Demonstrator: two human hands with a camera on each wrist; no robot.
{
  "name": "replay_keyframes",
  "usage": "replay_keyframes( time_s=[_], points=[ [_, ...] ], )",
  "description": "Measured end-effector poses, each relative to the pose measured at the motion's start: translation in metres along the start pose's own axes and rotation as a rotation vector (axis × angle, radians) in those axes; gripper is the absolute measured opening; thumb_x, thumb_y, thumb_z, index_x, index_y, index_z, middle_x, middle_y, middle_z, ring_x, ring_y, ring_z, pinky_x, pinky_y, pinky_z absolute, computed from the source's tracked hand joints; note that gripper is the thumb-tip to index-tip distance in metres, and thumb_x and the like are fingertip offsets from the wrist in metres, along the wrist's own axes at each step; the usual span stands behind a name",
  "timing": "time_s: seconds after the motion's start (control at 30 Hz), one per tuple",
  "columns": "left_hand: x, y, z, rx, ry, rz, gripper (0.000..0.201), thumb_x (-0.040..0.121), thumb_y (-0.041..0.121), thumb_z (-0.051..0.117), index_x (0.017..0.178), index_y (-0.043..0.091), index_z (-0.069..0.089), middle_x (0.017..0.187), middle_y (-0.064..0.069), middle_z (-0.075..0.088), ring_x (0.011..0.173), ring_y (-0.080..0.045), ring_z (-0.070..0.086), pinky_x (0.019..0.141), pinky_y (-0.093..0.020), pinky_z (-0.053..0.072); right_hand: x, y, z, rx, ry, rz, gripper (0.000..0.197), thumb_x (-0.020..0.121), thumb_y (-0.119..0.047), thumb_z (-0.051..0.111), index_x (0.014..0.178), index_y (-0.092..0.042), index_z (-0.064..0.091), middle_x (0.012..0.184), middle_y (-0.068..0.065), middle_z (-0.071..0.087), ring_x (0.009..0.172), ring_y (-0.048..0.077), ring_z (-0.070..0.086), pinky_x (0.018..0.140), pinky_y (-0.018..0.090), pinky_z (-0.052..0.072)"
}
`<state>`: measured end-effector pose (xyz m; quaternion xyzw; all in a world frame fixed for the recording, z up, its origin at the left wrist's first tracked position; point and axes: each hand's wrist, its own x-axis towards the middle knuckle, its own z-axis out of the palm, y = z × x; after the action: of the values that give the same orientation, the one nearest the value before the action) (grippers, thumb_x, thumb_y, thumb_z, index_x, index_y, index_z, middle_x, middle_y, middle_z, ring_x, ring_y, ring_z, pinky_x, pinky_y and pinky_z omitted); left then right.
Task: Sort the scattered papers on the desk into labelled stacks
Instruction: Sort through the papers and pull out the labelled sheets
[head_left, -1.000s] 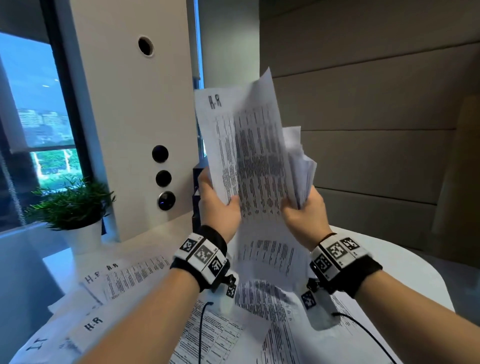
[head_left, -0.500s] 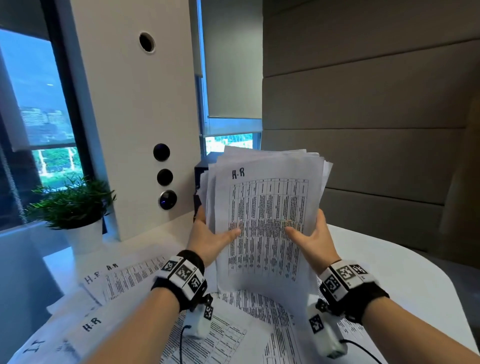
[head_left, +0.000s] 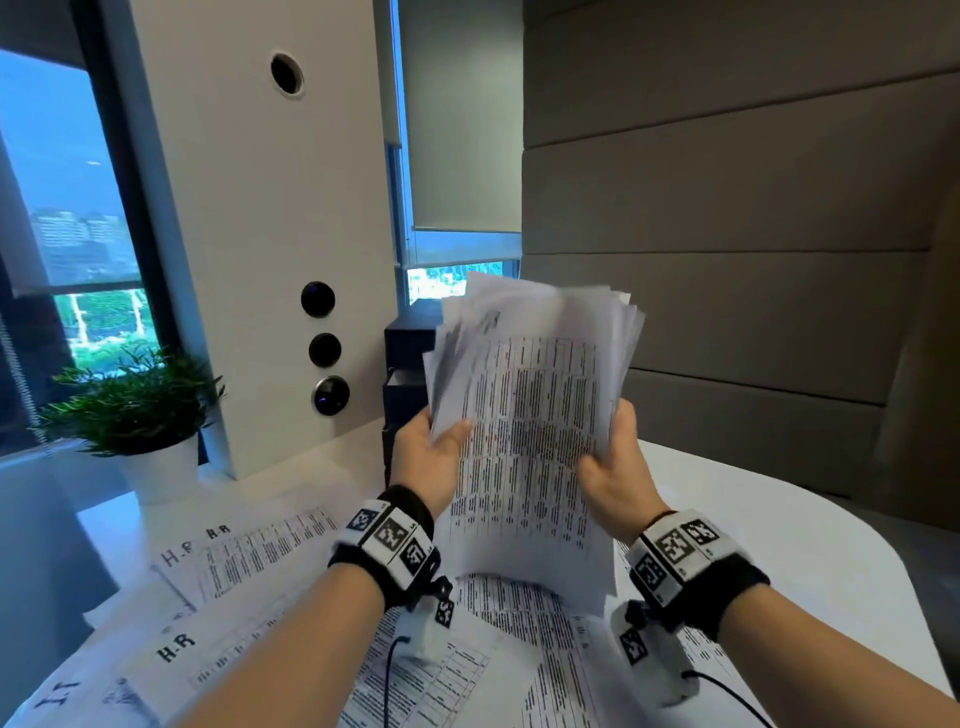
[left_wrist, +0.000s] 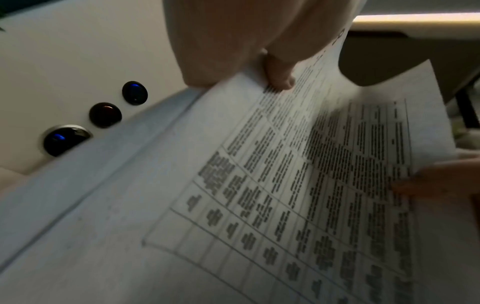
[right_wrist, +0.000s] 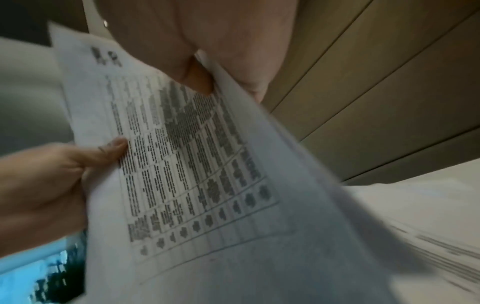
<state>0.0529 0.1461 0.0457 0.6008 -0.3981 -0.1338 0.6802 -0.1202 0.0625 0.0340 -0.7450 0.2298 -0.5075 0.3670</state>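
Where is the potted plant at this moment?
In the head view the potted plant stands at the far left of the desk, beside the window and left of the white pillar, apart from the scattered papers.

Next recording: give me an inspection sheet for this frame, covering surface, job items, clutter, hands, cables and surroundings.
Surface: white rounded desk, largely covered with loose sheets.
Job's things: sheaf of printed table sheets held upright above the desk; sheets hand-marked H-R lie at the left.
Clutter: small green plant in a white pot; dark box behind the sheaf.
Hands: left hand and right hand each grip a side edge of the sheaf.
Cables: black cable runs from the right wrist unit; another from the left.
Surroundings: white column with round dark buttons, window, beige panelled wall.
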Motion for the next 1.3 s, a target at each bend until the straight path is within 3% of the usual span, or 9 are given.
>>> replay_keyframes(
  time_s=[0.2,0.33,0.43,0.57,0.77,0.83,0.97,1.17,1.3],
  points=[
    [-0.003,0.026,0.001,-0.046,0.124,0.172,0.023,0.084,0.022,0.070,0.104,0.023,0.059,0.093,0.014,0.066,0.084,0.004,0.062,0.071,-0.011,0.049,0.011,-0.031,-0.009,0.121,0.097,-0.111,0.061,0.082,0.017,0.045,0.130,-0.016,0.027,0.112,-0.003,0.050,0.094,0.005,0.059,0.073,0.017,0.054],
    [-0.019,0.003,-0.005,-0.017,0.059,0.074,0.043,0.073,0.029,0.080,0.110,0.018,0.062,0.099,0.007,0.070,0.088,0.001,0.066,0.075,-0.015,0.052,-0.012,-0.015,-0.007,0.135,0.033,0.037,0.062,0.082,0.013,0.053,0.129,-0.018,0.029,0.112,-0.003,0.055,0.089,-0.004,0.063,0.074,0.020,0.057],
    [-0.025,0.000,-0.005,-0.034,0.049,-0.013,0.025,0.079,0.021,0.076,0.101,0.020,0.062,0.094,0.006,0.068,0.082,-0.001,0.063,0.071,-0.017,0.049,-0.018,-0.006,-0.007,0.081,-0.053,0.104,0.060,0.082,0.010,0.053,0.129,-0.019,0.031,0.115,0.001,0.057,0.099,0.007,0.063,0.083,0.031,0.057],
    [-0.006,0.015,-0.016,-0.152,0.273,-0.107,0.013,0.080,0.015,0.075,0.083,0.018,0.062,0.084,0.002,0.067,0.077,-0.019,0.063,0.066,-0.022,0.045,-0.007,-0.004,-0.013,0.057,-0.044,0.130,0.055,0.082,0.004,0.063,0.125,-0.019,0.037,0.118,0.005,0.056,0.100,0.013,0.062,0.083,0.028,0.056],
    [0.008,0.022,-0.047,-0.406,0.491,-0.346,0.077,0.084,0.032,0.071,0.144,0.003,0.032,0.138,-0.006,0.047,0.117,-0.029,0.052,0.092,-0.037,0.045,-0.011,0.013,-0.026,0.273,0.000,0.467,0.105,0.048,-0.043,0.092,0.134,-0.022,0.036,0.120,0.004,0.059,0.100,0.023,0.062,0.080,0.035,0.050],
    [0.004,0.023,-0.039,-0.508,0.455,-0.451,0.072,0.084,0.028,0.072,0.141,0.001,0.036,0.139,-0.015,0.048,0.115,-0.036,0.055,0.087,-0.041,0.050,-0.008,0.008,-0.016,0.542,-0.065,0.457,0.104,0.035,-0.047,0.095,0.125,-0.018,0.051,0.110,0.005,0.068,0.098,0.026,0.064,0.084,0.040,0.050],
    [-0.008,0.017,-0.022,-0.519,0.344,-0.401,0.038,0.074,0.014,0.080,0.105,0.002,0.062,0.099,-0.016,0.068,0.075,-0.030,0.065,0.063,-0.037,0.055,0.013,-0.006,-0.011,0.561,0.095,0.270,0.035,0.071,0.002,0.076,0.104,-0.001,0.068,0.107,0.024,0.068,0.099,0.038,0.064,0.091,0.055,0.051],
    [0.022,0.004,-0.077,-0.320,0.229,-0.132,0.073,0.064,0.012,0.086,0.127,0.012,0.051,0.119,-0.016,0.064,0.102,-0.030,0.064,0.089,-0.049,0.052,0.027,0.003,-0.084,0.431,0.004,0.277,0.090,0.030,-0.036,0.097,0.106,0.000,0.067,0.107,0.021,0.070,0.097,0.035,0.067,0.089,0.049,0.053],
    [0.015,0.013,-0.078,0.021,-0.104,-0.042,0.055,0.069,0.014,0.083,0.118,0.013,0.057,0.104,0.002,0.068,0.092,-0.009,0.065,0.075,-0.024,0.056,0.035,-0.001,-0.089,0.308,0.028,0.241,0.035,0.056,-0.008,0.089,0.085,-0.004,0.070,0.086,0.013,0.073,0.081,0.026,0.066,0.081,0.043,0.052]
  ],
)
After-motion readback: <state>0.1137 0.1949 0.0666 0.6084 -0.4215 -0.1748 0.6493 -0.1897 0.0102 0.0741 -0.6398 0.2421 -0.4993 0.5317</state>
